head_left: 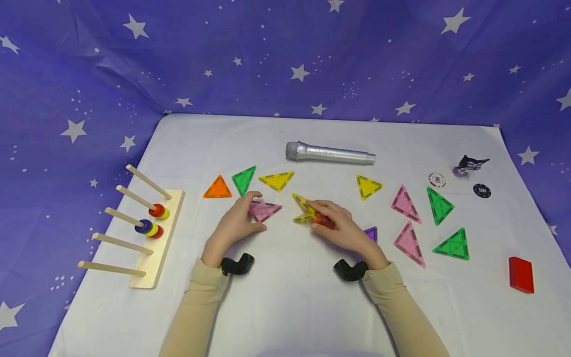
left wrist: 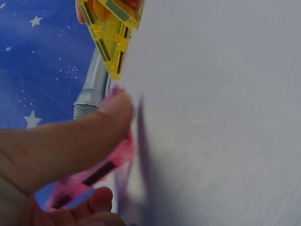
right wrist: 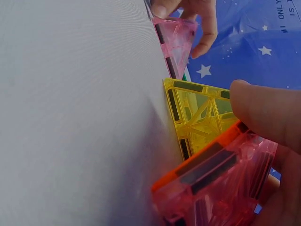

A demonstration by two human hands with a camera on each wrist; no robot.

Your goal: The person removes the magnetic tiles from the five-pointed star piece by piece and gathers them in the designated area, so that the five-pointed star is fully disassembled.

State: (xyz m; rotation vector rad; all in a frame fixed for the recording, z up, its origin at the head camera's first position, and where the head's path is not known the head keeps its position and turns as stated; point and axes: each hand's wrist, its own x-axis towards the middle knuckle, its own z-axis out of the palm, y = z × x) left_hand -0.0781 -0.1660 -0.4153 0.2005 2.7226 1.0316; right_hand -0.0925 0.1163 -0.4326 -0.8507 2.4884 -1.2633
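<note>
My left hand [head_left: 250, 213] pinches a pink triangle tile [head_left: 266, 210] that lies on the white table [head_left: 285, 297]; its thumb [left wrist: 70, 141] presses on the pink tile [left wrist: 94, 174]. My right hand [head_left: 317, 216] grips a cluster of tiles: a yellow triangle [head_left: 303, 208] standing on edge and an orange-red one [head_left: 323, 221]. In the right wrist view the yellow tile [right wrist: 197, 113] adjoins an orange-and-pink tile [right wrist: 221, 183] under my thumb. Beyond them, the left hand's fingers [right wrist: 200, 21] hold the pink triangle [right wrist: 176, 40]. A purple tile [head_left: 371, 233] is partly hidden by my right hand.
A silver toy microphone [head_left: 330, 153] lies behind the hands. Loose triangles lie left [head_left: 217, 189] and right [head_left: 438, 205]. A wooden peg rack with rings [head_left: 153, 238] stands at the left edge. Two poker chips [head_left: 437, 179], a dark figure [head_left: 468, 164] and a red block [head_left: 521, 274] are at the right.
</note>
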